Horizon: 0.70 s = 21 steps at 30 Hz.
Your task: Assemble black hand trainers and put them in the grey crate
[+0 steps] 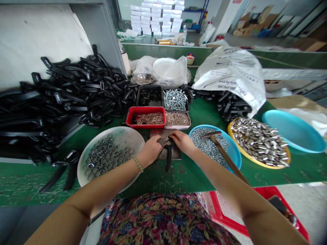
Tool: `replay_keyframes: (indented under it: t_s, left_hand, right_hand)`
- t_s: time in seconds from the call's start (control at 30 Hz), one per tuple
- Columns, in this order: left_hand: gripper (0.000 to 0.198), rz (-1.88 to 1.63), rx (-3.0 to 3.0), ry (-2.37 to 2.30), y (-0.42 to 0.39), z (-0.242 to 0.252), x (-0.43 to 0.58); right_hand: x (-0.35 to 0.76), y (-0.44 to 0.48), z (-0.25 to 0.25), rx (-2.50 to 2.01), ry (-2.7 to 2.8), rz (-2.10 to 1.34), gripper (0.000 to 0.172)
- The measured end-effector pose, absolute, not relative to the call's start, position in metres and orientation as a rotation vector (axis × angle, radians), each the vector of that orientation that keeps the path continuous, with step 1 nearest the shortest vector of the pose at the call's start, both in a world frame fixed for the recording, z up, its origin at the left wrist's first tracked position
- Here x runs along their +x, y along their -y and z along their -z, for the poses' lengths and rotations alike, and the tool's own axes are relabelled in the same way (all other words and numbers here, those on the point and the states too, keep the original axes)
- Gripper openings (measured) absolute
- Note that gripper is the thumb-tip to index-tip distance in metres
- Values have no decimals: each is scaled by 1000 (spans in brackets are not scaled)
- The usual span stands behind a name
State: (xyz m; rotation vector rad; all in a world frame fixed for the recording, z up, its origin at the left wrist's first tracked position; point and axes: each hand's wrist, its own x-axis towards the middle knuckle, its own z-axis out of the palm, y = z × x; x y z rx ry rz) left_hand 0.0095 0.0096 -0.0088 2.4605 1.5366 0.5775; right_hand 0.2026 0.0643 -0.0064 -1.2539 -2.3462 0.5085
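Black-handled pliers (168,160) on steel plate (159,134): R hand (182,142) closed on pliers head, L hand (150,150) pinching small grey part (160,141); white dish (127,136) of rings (106,156) left of plate.

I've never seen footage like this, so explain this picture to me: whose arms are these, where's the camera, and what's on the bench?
This single picture comes from a camera worn on a person's head, looking forward and down, so the bare arms are that person's own. The left hand and right hand together hold a black-handled tool, probably pliers, above a flat brown metal plate on a green workbench. To the left, a round white plate holds steel rings. To the right, a round blue bowl holds small metal parts, with a wooden-handled hammer lying across it. Farther off are a red rectangular tray of thin pins and a heap of black plastic handles.
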Motion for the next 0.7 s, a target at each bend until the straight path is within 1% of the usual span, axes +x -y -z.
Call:
replay_keyframes:
  t_s: [0.27,0.47,0.7]
  left_hand:
    - [31,-600,2468,-1568,-9,10,9]
    - [29,-624,2400,-1596,-10,9,9]
    - [23,-659,2371,-1606,-12,12,9]
  right_hand:
    - [199,-70,13,-1366,2231,-602,13]
    - [197,-68,6,-1389,2362,-500,13]
    - [188,-55,-6,-1355,2579,-416,18]
